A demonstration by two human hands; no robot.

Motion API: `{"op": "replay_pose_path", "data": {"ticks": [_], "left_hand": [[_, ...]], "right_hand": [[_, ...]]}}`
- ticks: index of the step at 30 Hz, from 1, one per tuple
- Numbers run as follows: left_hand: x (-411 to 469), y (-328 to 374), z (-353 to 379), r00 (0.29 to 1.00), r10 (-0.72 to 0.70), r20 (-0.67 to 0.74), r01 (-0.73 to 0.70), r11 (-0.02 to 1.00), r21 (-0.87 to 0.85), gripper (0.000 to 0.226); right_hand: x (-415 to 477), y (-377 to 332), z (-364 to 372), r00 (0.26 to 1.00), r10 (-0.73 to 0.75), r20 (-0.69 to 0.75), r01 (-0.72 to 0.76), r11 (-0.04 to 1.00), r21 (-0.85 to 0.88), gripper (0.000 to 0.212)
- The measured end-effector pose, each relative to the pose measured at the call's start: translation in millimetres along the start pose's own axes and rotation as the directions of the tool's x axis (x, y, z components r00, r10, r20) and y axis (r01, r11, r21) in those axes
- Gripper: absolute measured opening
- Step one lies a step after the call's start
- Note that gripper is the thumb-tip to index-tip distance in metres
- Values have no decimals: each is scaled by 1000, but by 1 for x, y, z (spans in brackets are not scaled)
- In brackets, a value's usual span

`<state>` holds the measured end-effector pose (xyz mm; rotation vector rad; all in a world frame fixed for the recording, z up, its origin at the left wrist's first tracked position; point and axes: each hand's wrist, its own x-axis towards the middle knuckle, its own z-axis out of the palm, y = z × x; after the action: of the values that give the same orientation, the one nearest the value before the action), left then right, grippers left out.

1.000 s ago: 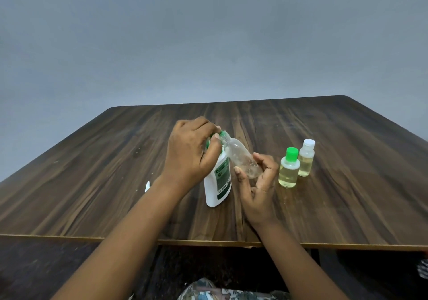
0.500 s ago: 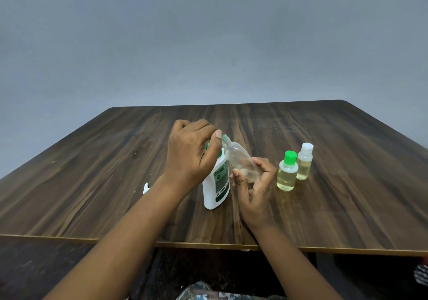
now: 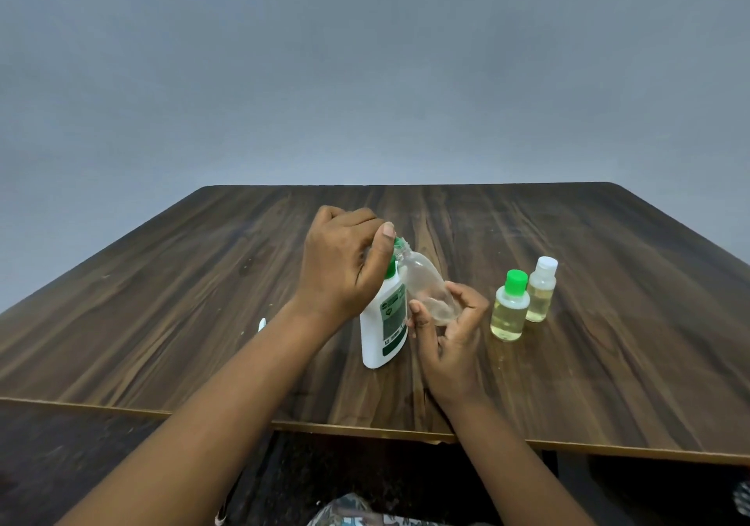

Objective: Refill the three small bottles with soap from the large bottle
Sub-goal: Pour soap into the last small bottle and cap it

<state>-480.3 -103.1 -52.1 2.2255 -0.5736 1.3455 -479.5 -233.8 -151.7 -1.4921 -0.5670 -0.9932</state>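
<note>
Head view: my right grip [image 3: 450,334] holds the empty small bottle [image 3: 426,286] by its base above the worktop [image 3: 608,343]. The bottle's long axis is tilted, mouth pointing up and to the left. My left grip [image 3: 341,269] is curled, thumb pinching a mostly hidden green cap [image 3: 398,242] at that mouth, just over the upright large bottle [image 3: 385,322]. The green-capped bottle [image 3: 509,310] and white-capped bottle [image 3: 540,294], both filled, stand upright side by side to the right.

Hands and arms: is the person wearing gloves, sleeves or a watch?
No. The left hand and the right hand are bare, with no gloves. The forearms are bare too: no sleeve, watch or bracelet shows. A ring is too small to tell. Patterned cloth shows at the bottom edge.
</note>
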Motion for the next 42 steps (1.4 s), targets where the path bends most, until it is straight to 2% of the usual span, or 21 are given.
{"op": "replay_pose_path", "data": {"ticks": [6, 14, 20, 24, 30, 36, 42], "left_hand": [[-16, -7, 16, 992, 7, -122, -12, 999, -34, 44], [-2, -6, 13, 994, 44, -102, -49, 998, -46, 47], [-14, -5, 29, 976, -1, -218, -15, 997, -71, 46], [-17, -7, 31, 976, -9, -218, -11, 996, -87, 46], [-4, -2, 21, 989, 55, -136, -65, 996, -67, 50], [-18, -5, 29, 987, -22, -161, 18, 999, -27, 43], [-17, -4, 22, 990, -5, -144, -6, 997, -76, 46]], "right_hand": [[-2, 4, 0, 999, -25, -33, 25, 1000, 10, 37], [0, 6, 1, 998, -15, -60, 16, 1000, 15, 37], [-3, 13, 1, 1000, 8, -6, -8, 1000, -14, 37], [-5, 14, 0, 1000, 18, 6, -18, 999, -47, 37], [-4, 13, 2, 999, 40, 11, -40, 999, 16, 40], [-6, 16, 4, 998, 27, 56, -27, 1000, -9, 39], [-6, 19, 5, 997, 56, 48, -57, 998, 11, 42]]}}
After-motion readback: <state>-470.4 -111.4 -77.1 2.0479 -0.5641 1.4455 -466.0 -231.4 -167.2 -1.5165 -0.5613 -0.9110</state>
